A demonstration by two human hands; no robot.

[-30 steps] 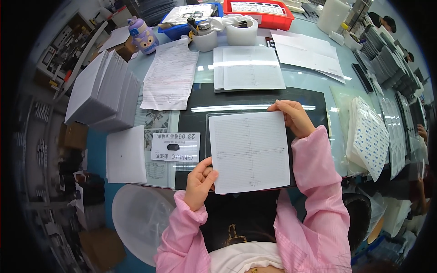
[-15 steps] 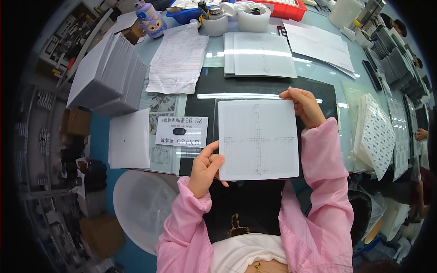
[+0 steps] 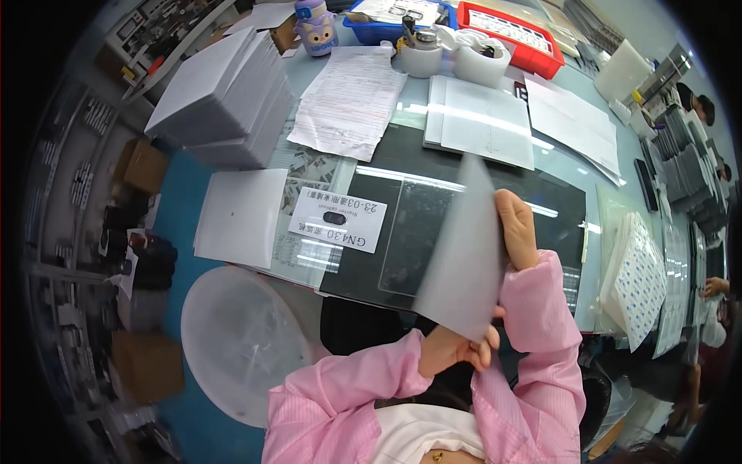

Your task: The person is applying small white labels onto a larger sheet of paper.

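A square whitish sheet (image 3: 462, 259) stands tilted on edge in front of me, slightly smeared by motion; its printed grid does not show from this angle. My right hand (image 3: 516, 228) grips its right edge, thumb and fingers closed along it. At the lower corner, my left hand (image 3: 457, 349) pinches the sheet from below, some fingers curled and partly hidden behind it. Underneath lies a dark mat (image 3: 363, 271) with a clear square plate (image 3: 398, 267) on it. To the left is a printed white card (image 3: 344, 236) with a small dark oval piece on it.
A tall stack of white sheets (image 3: 216, 89) stands at left, a single stack (image 3: 239, 220) in front of it. Gridded sheets (image 3: 495, 116), lined paper (image 3: 344, 100) and a round plastic bin (image 3: 239, 348) surround the workspace. White packages (image 3: 638, 271) lie at right.
The sheet has swung from lying face-on with its grid showing to standing tilted on edge. My left hand has moved right and down along it; the view has shifted.
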